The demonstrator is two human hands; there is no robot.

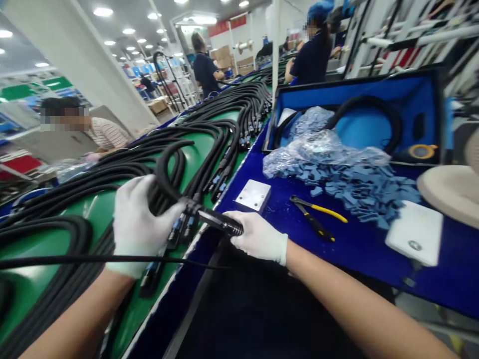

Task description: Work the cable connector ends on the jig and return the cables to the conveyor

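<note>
Both my hands wear white gloves. My left hand point(136, 222) is closed round a thick black cable point(164, 172), close to where it meets its end fitting. The fingers of my right hand point(256, 234) are closed on the far tip of that fitting, a dark connector point(215, 219) with a ribbed end. The connector spans the gap between my hands, tilted down to the right. Under it, many more black cables point(220, 129) lie curved on a green surface point(189, 169), their connector ends pointing toward the blue bench edge.
On the blue bench top point(277, 232) are a white metal block point(254, 194), yellow-handled pliers point(318, 214), a heap of blue pieces point(359, 184), and a white box-shaped device point(415, 232). Behind them stands a blue-lined bin point(419, 104). A thin black cord point(67, 260) crosses my left wrist. Other people stand farther off.
</note>
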